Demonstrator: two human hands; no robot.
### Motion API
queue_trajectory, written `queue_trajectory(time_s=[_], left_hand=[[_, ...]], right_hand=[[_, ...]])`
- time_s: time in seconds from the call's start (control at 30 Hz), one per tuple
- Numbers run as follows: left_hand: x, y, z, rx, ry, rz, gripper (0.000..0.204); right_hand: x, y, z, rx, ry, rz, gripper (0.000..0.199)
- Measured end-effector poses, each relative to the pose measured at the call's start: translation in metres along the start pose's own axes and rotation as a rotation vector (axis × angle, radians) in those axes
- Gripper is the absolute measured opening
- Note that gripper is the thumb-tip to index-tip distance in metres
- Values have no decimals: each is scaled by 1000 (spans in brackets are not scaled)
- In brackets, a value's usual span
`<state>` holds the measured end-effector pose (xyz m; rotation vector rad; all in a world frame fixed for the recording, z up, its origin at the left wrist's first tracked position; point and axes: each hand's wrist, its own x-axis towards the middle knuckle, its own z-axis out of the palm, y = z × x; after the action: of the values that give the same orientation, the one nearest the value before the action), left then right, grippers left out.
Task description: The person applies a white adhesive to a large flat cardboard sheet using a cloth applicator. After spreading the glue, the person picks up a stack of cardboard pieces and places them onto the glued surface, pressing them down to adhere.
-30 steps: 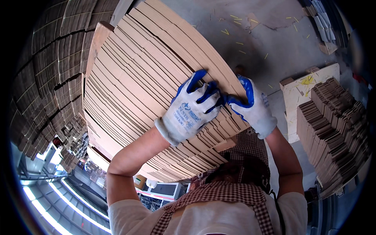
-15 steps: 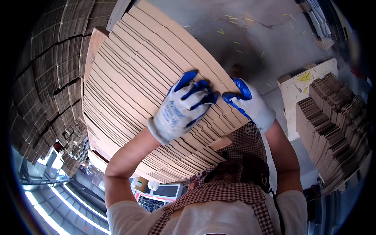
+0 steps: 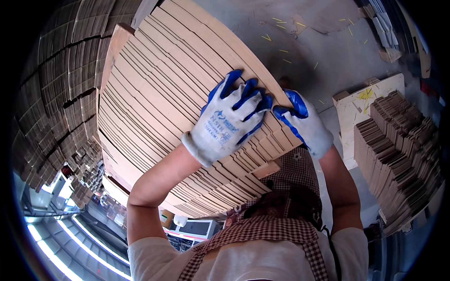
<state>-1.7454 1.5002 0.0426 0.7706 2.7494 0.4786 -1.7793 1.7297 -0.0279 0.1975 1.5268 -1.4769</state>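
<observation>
A stack of tan cardboard sheets (image 3: pixel 154 89) lies in front of the person, filling the middle of the view and reaching nearly to the checked apron (image 3: pixel 265 229). The sheets' long edges run from upper left to lower right, bowed by the lens, with their near ends toward the person's right; sheet follows sheet from the right side toward the lower left. The left hand (image 3: pixel 232 117) lies on the edges near the right side, fingers bent and slightly apart, pointing up and to the right; whether they grip a sheet cannot be told. The right hand (image 3: pixel 307 124) is at the outer right edge, thumb toward the sheets, other fingers partly hidden, so its hold cannot be told. Blue lettering and a small emblem mark the back of the left glove (image 3: pixel 220 129).
</observation>
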Motion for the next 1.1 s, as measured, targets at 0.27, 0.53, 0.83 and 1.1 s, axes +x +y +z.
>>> queue_trajectory(time_s=[0.27, 0.53, 0.83, 1.1], left_hand=[[-32, -11, -2, -22, 32, -9, 40], [-29, 7, 9, -73, -6, -11, 35], [-33, 11, 28, -38, -130, -27, 27], [-40, 12, 47, -1370, -52, -90, 33]], right_hand=[[-17, -4, 17, -580, 172, -399, 91], [-10, 4, 15, -363, 90, -298, 82], [-1, 15, 8, -379, 84, -327, 84], [-12, -5, 22, -501, 128, -374, 95]])
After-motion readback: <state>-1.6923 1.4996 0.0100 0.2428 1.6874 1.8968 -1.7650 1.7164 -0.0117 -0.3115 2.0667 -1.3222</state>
